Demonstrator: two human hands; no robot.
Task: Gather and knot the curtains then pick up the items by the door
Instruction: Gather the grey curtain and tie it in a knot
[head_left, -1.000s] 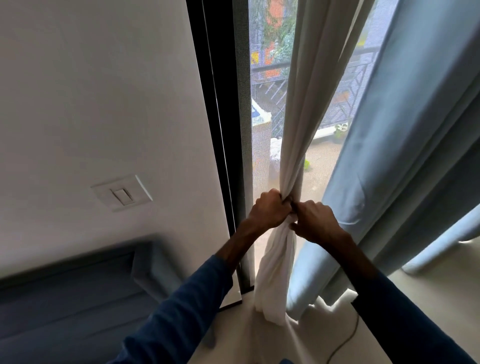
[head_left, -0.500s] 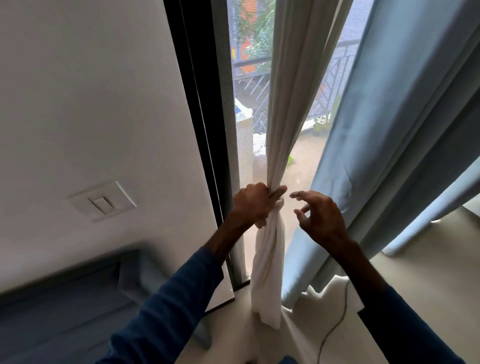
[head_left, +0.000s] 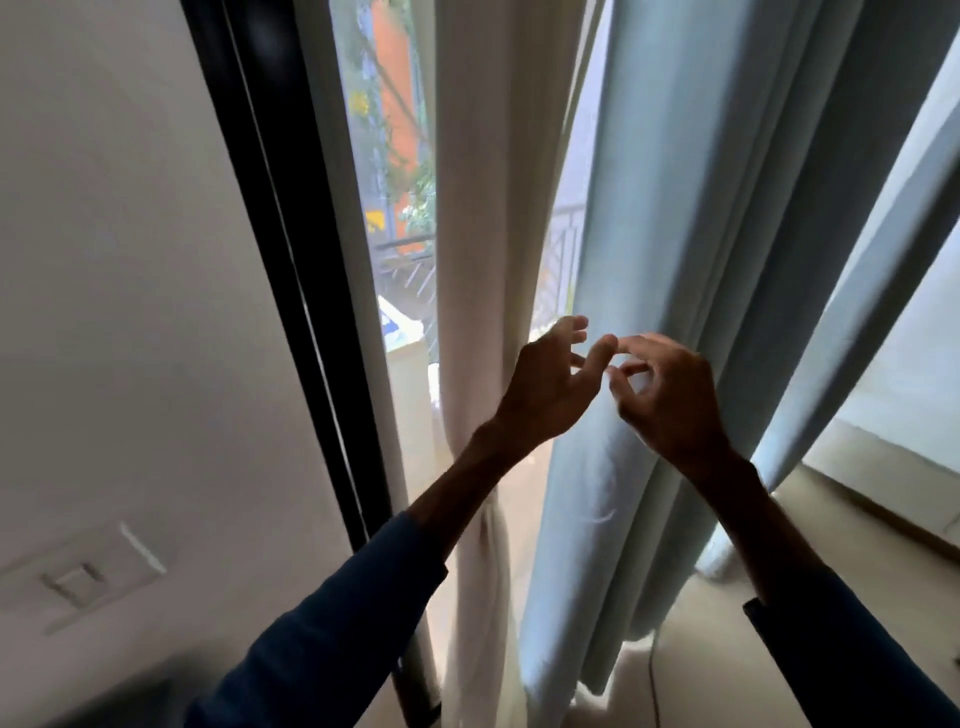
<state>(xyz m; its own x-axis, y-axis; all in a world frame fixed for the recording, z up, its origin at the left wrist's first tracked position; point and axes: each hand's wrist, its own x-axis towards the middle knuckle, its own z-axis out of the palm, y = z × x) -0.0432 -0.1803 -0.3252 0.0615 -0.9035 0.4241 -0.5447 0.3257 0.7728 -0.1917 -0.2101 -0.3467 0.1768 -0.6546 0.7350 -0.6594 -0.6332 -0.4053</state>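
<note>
A pale blue curtain (head_left: 675, 208) hangs in deep, full-length folds over the right part of a glazed door, its hem reaching the floor (head_left: 857, 545). It looks thick, soft and fairly heavy: cloth that will likely bunch rather than slip and make a bulky knot. The best hold is probably around the whole width, swept together at about the height of the hands. Just to its left hangs a thinner white curtain (head_left: 483, 260), drawn into a narrow column that pinches in where the left forearm crosses it; any knot there is mostly hidden. Both hands are raised in front of the blue curtain's left edge and hold nothing. The left hand (head_left: 545, 384) has its fingers spread apart. The right hand (head_left: 670, 400) has its fingers loosely curled, their tips near the left thumb; whether they brush the cloth cannot be told. Dark blue sleeves cover both forearms. Left of the white curtain stands the black door frame (head_left: 270, 208), then a white wall with a light switch (head_left: 83, 577) low down. A thin cable (head_left: 652, 675) lies on the floor at the blue curtain's foot. No items by the door are visible.
</note>
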